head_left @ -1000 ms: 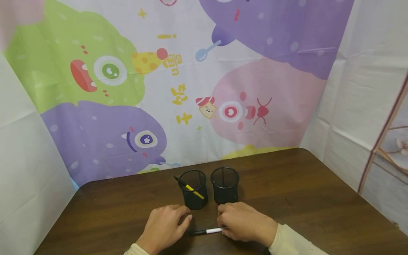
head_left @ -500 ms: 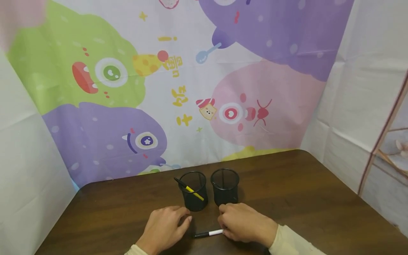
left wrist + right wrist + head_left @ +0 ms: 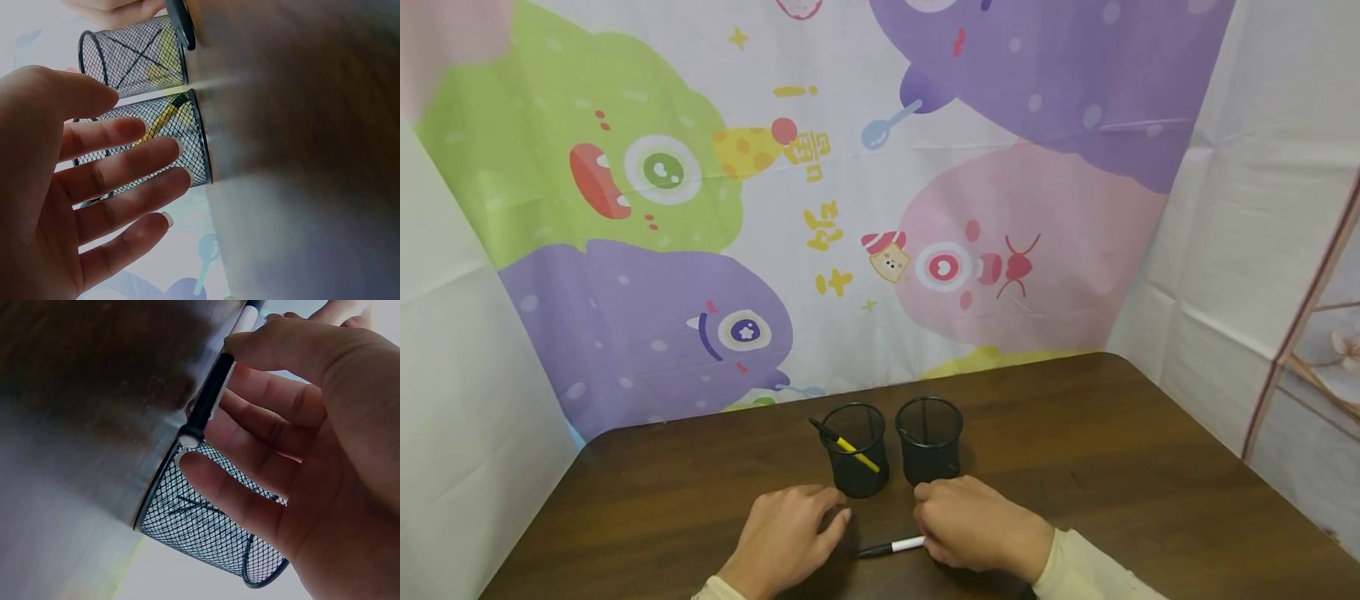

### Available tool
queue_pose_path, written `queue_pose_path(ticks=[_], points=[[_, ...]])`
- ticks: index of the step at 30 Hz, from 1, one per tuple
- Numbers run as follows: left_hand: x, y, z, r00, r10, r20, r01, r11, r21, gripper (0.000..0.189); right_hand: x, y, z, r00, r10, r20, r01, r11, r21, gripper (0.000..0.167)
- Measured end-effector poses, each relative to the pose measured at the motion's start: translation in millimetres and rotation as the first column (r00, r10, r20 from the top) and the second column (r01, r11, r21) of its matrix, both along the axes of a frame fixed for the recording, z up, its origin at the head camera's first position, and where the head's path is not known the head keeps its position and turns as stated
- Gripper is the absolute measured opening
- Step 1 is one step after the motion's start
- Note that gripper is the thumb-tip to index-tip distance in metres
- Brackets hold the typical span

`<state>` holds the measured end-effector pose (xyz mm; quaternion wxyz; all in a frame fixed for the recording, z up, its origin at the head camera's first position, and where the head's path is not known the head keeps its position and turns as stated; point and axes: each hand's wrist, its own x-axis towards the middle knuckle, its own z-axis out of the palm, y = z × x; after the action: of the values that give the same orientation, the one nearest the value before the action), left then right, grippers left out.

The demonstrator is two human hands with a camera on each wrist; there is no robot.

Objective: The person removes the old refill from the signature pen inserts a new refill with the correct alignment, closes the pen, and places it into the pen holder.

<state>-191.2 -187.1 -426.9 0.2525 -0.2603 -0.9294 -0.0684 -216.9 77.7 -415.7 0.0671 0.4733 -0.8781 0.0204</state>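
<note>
Between thumb and fingers, my right hand (image 3: 977, 525) pinches a marker pen (image 3: 215, 384) with a white barrel and black ends. Its black end (image 3: 874, 551) points toward my left hand (image 3: 786, 531), low over the table. That left hand has loosely bent fingers with nothing in them, seen palm-on in the left wrist view. Just beyond it is a black mesh pen holder (image 3: 860, 479), in which a yellow pen (image 3: 847, 445) with a black cap leans. A second mesh pen holder (image 3: 931, 463) stands beside the first, right behind my right hand; I see no pen in it.
The brown wooden table (image 3: 1097, 467) extends to both sides of the hands. A cartoon-printed cloth (image 3: 842, 333) hangs at its back edge, with pale cloth walls (image 3: 1210, 275) at the sides.
The marker pen's black end has shifted very slightly to the right and its tilt changed a little. Both hands stay almost where they were; the pen holders have not moved.
</note>
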Motion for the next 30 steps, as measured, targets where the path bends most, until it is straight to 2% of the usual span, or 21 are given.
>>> queue_pose_path(ticks=[7, 17, 30], points=[[-0.4, -0.5, 0.0, 1.0, 0.005, 0.006, -0.005, 1.0, -0.006, 0.006, -0.5, 1.0, 0.9, 1.0, 0.013, -0.011, -0.013, 0.999, -0.036, 0.024], [-0.8, -1.1, -0.3, 0.999, -0.001, -0.037, 0.001, 1.0, 0.003, 0.005, -2.1, 1.3, 0.6, 1.0, 0.014, 0.002, -0.014, 0.999, -0.049, 0.022], [-0.3, -0.5, 0.4, 1.0, -0.006, -0.015, 0.007, 1.0, 0.005, 0.005, -2.9, -1.0, -0.7, 1.0, 0.015, -0.011, -0.015, 0.999, -0.043, 0.023]])
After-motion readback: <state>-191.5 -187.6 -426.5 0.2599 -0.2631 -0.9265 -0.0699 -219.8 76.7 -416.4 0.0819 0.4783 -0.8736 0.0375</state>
